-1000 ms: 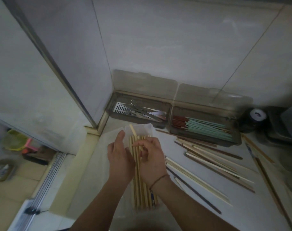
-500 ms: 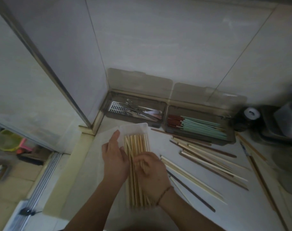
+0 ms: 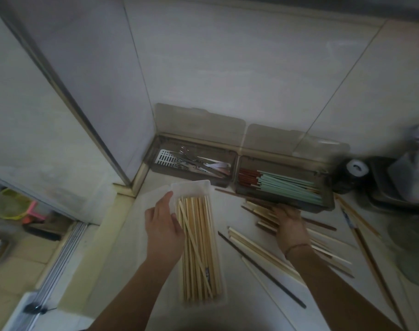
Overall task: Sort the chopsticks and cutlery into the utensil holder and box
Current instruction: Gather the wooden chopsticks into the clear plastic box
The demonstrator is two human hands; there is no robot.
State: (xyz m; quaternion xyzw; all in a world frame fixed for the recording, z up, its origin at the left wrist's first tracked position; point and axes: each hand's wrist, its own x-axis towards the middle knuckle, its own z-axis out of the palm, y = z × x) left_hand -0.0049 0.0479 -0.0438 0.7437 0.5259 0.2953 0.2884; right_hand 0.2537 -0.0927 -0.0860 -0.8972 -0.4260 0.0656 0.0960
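Observation:
A clear plastic box point(image 3: 191, 187) lies lengthwise in front of me, filled with pale bamboo chopsticks point(image 3: 198, 254). My left hand point(image 3: 163, 228) rests against the box's left wall, fingers loosely apart. My right hand point(image 3: 289, 225) lies palm down on a pile of loose wooden chopsticks point(image 3: 263, 249) spread over the counter to the right; whether it grips any I cannot tell. At the back stand two brown lidded holders: the left one point(image 3: 160, 149) holds metal cutlery point(image 3: 191, 161), the right one point(image 3: 327, 204) holds green and red-brown chopsticks point(image 3: 287, 185).
Tiled walls close the corner behind the holders. A dark chopstick point(image 3: 261, 268) lies diagonally between box and pile. Longer brown chopsticks point(image 3: 370, 254) lie far right. A dark jar point(image 3: 349, 175) and a dark tray point(image 3: 394, 194) stand at the right. The counter edge drops off at the left.
My right hand left the bamboo chopsticks in the box and moved right onto the loose pile. My left hand stayed at the box's left side.

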